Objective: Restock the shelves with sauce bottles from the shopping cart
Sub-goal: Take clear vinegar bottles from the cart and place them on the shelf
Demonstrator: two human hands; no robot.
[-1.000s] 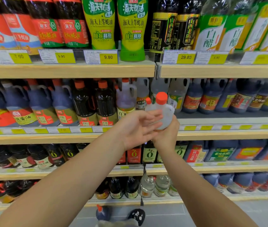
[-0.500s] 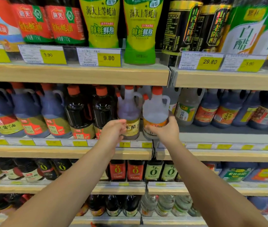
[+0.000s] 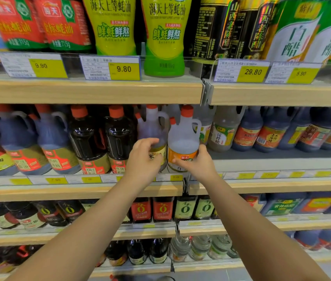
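Now held: the right hand (image 3: 198, 162) grips the lower body of a clear jug (image 3: 182, 138), with its fingers wrapped across the orange label.
Jug's place: upright at the front of the middle shelf (image 3: 79, 191), just right of the neighbouring jug (image 3: 152, 128). Its base is hidden behind the hand.
Jug's writing: a red 海天 badge on the orange band with 白 beneath it. The cap is orange.
Left hand: the left hand (image 3: 142, 159) curls its fingers and thumb on the neighbouring jug's yellowish label, where 米 shows.
Left of the jugs: two dark bottles (image 3: 103, 138) with orange caps. Further left are blue-tinted handled jugs, one reading 酱油.
Right of the jugs: a pale bottle (image 3: 221, 134) marked 凉拌醋, then dark jugs with orange labels.
Top shelf, left to right: red-labelled bottles (image 3: 63, 23) reading 蚝油 and 715g, green bottles (image 3: 166, 27) reading 海天上等蚝油 and 鲜蚝鲜熬, black bottles (image 3: 225, 27) reading 山西老陈醋, and green-and-white labels reading 白醋.
Price tags: 9.90 (image 3: 41, 65), 9.80 (image 3: 124, 69), 29.80 (image 3: 253, 72), 5.90 (image 3: 301, 73).
Shelf below: red bottles (image 3: 141, 209) and olive bottles (image 3: 184, 208), each marked 千禾 and 0.
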